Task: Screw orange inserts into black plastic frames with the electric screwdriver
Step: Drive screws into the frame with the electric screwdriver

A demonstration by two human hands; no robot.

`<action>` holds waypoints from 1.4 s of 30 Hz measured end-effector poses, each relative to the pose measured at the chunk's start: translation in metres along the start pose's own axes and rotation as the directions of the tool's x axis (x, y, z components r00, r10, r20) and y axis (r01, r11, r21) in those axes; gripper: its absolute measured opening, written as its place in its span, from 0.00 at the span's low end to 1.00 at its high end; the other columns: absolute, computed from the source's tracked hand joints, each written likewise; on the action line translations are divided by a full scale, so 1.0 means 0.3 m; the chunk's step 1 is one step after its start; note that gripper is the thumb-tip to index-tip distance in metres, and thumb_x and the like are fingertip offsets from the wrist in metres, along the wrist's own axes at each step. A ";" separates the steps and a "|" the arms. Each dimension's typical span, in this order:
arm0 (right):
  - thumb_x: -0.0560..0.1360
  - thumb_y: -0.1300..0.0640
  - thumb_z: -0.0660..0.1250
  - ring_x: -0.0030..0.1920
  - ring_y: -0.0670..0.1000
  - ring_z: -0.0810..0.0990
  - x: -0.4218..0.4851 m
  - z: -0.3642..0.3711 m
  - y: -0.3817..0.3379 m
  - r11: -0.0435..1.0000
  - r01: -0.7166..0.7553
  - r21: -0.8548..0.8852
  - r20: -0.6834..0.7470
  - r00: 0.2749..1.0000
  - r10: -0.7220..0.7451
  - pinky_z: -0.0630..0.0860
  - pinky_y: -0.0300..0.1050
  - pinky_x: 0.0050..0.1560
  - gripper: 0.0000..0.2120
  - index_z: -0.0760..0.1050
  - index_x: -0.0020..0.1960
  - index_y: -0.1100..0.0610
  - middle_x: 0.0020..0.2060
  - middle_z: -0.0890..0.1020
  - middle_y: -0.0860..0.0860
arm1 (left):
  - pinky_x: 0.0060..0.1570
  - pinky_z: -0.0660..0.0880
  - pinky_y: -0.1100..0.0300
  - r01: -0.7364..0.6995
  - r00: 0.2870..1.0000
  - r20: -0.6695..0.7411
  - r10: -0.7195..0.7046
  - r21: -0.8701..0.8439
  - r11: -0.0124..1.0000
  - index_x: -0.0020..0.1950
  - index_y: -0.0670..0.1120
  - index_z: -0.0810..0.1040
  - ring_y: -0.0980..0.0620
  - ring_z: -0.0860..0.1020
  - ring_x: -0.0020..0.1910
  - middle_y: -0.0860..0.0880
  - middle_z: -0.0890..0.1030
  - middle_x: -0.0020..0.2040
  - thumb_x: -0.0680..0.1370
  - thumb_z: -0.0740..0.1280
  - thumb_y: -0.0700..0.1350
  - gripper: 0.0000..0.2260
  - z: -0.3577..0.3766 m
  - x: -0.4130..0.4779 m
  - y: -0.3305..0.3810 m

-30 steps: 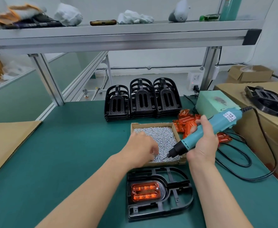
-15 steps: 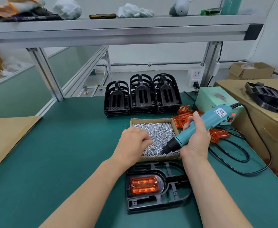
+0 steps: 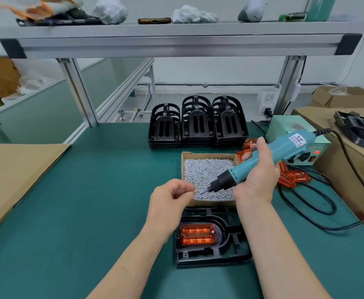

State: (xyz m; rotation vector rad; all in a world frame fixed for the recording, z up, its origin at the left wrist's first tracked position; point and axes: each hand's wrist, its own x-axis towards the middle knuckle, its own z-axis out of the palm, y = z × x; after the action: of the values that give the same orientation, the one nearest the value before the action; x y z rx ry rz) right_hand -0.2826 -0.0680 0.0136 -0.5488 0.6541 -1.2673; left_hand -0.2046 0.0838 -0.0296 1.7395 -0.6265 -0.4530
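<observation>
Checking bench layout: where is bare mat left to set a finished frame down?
Widest bare mat: between the cardboard sheet at left and the screw box and black frame. A smaller patch: right of that frame, nearer than the cable. Crowded: orange inserts and cable at right.

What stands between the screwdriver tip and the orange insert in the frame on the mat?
Nothing visible blocks it. The screwdriver held by the right hand has its tip over the box of screws; the orange insert lies uncovered in the frame, nearer the person. The left hand, pinching a screw, sits left of that path.
</observation>
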 end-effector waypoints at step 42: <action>0.75 0.54 0.73 0.27 0.43 0.74 -0.087 0.040 0.028 0.994 0.050 -0.094 0.001 0.999 -0.050 0.72 0.35 0.28 0.12 0.73 0.52 0.58 0.24 0.75 0.45 | 0.49 0.78 0.58 -0.030 0.999 -0.024 0.023 -0.360 0.932 0.50 0.50 0.84 0.51 0.80 0.43 0.44 0.85 0.43 0.75 0.71 0.31 0.14 -0.001 -0.104 -0.024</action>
State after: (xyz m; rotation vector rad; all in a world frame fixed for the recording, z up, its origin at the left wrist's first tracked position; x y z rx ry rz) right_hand -0.2726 -0.0405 0.0199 -0.6454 0.7071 -1.2887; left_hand -0.2276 0.1047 -0.0372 1.3821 -0.5155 -0.4984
